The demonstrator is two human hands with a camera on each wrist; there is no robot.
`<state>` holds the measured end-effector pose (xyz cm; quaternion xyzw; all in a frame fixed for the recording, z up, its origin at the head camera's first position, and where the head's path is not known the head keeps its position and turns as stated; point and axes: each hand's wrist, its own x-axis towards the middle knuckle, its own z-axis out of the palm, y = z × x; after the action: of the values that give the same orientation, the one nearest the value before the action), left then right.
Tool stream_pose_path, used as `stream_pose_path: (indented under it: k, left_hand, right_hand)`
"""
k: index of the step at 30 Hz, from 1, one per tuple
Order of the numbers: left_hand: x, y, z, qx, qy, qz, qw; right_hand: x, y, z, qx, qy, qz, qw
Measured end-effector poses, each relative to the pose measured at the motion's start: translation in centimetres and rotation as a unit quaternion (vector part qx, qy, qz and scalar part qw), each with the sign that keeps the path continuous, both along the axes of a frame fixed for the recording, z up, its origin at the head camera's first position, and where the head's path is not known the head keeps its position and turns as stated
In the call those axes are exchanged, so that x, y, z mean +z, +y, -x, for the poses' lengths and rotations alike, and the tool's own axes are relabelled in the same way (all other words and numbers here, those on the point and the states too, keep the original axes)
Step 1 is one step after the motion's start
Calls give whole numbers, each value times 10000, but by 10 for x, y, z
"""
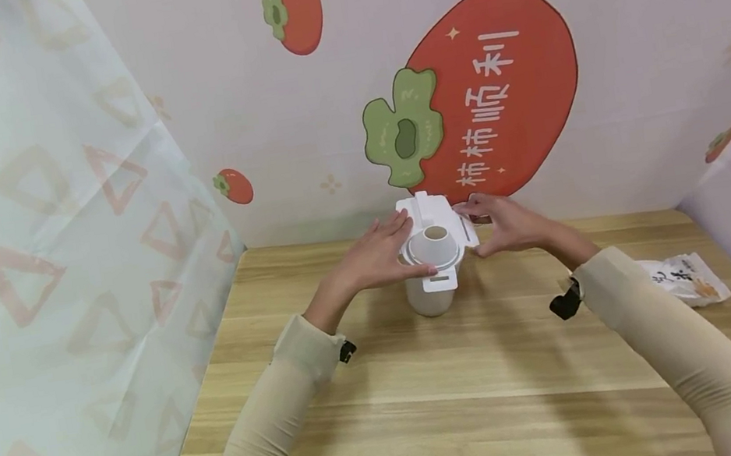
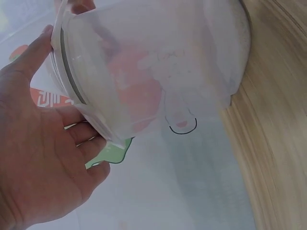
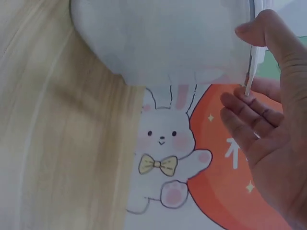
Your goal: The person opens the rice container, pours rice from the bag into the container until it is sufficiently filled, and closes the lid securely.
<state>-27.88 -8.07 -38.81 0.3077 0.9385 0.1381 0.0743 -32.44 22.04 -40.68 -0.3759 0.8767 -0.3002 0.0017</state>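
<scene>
A translucent plastic storage container (image 1: 429, 302) stands upright on the wooden table, near the back wall. Its white lid (image 1: 432, 210) has locking flaps at the edges and a round raised cap (image 1: 434, 251) on top. My left hand (image 1: 377, 256) spans the lid's left side, thumb at the front flap and fingers toward the rear. In the left wrist view, those fingers rest along the lid's edge. My right hand (image 1: 510, 222) holds the right side flap (image 1: 468, 228), its thumb by the container's upper wall in the right wrist view and fingertips at the flap.
A white printed packet (image 1: 685, 280) lies at the right of the table (image 1: 450, 412), beyond my right forearm. Behind the container rises a wall covering (image 1: 260, 94) with persimmon prints. A patterned sheet (image 1: 65, 304) borders the table's left edge.
</scene>
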Motion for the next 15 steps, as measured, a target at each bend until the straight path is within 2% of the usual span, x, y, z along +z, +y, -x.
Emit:
stream_pose_path:
  k: [6, 15]
  left_hand:
    - [1, 0, 0, -16, -4, -2, 10000]
    - [4, 1, 1, -46, -11, 187, 9998]
  right_hand:
    - [19, -1, -3, 58, 275, -787, 9965]
    - [37, -3, -3, 52, 252, -1330, 9908]
